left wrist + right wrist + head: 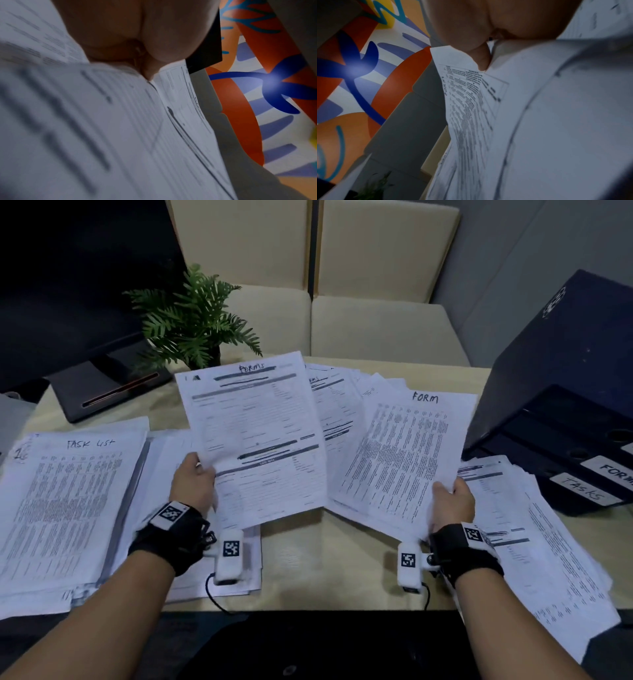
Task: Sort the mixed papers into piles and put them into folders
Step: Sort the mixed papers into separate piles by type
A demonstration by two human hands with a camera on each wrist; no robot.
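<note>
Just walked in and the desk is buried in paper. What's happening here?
A person is sorting papers. The left hand holds up a sheet headed FORMS, and the right hand holds a sheet headed FORM. A pile topped TASK LIST lies at the left, another pile at the right beside dark binders, one labelled TASKS. Neither held sheet is in a binder yet.

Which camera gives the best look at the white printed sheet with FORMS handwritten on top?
Head view: nearly the whole white printed FORMS sheet shows, heading readable, gripped by the left hand. Left wrist view gives only a blurred close-up; right wrist view shows other papers.
</note>
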